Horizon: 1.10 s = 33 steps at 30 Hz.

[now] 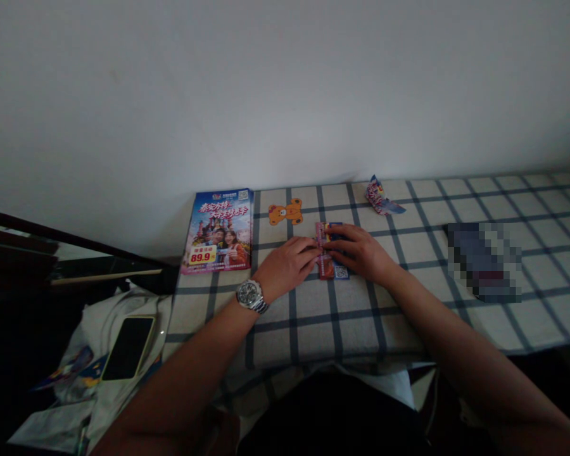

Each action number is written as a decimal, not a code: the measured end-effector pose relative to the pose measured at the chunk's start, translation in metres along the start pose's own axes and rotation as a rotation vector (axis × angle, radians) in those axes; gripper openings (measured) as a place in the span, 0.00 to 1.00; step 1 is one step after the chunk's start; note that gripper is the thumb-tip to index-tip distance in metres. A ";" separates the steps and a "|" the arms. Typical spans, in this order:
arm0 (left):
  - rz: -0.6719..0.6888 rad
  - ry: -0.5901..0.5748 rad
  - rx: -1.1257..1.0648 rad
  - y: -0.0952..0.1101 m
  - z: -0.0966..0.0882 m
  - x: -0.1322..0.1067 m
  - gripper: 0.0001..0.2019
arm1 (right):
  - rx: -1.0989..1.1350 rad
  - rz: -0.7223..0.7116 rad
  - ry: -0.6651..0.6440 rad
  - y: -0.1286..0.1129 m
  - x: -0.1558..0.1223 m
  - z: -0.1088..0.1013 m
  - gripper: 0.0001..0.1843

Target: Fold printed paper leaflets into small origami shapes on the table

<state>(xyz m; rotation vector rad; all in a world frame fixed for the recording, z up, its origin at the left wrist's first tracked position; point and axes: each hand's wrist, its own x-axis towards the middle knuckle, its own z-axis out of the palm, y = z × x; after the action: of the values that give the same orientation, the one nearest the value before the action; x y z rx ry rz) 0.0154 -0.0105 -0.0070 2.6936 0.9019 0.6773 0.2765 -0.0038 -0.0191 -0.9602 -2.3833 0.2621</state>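
Observation:
A small folded flyer (326,268), red and blue with a QR code at its lower right, lies on the checked cloth between my hands. My left hand (291,265), a metal watch (251,296) on its wrist, is closed at the flyer's left edge, fingertips bent together on the paper. Across the flyer's top and right side lies my right hand (361,250), its fingers stretched out and slightly apart, pressing the paper down. Part of the flyer is hidden beneath the fingers. Left of the hands is a stack of similar flyers (220,221) with a printed castle.
A bear-shaped cutout or sticker (285,212) lies behind my hands. A crumpled, folded paper (380,197) stands near the wall, and a blurred dark object (484,261) lies at right. Below left, a phone (129,347) rests on white bags. The checked cloth (308,342) covers the table.

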 end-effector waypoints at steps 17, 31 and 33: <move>-0.165 0.088 0.045 0.009 0.014 0.011 0.08 | 0.018 0.007 0.037 0.001 0.002 0.002 0.11; -0.180 0.121 0.060 0.010 0.017 0.013 0.06 | 0.043 0.033 0.037 0.001 0.003 0.004 0.09; -0.188 0.118 0.062 0.010 0.017 0.014 0.05 | 0.045 0.032 0.042 0.001 0.003 0.004 0.09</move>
<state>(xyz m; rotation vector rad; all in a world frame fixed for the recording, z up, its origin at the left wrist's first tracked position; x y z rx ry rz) 0.0390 -0.0109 -0.0129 2.5996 1.2061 0.7846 0.2732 -0.0008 -0.0211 -0.9742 -2.3157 0.3040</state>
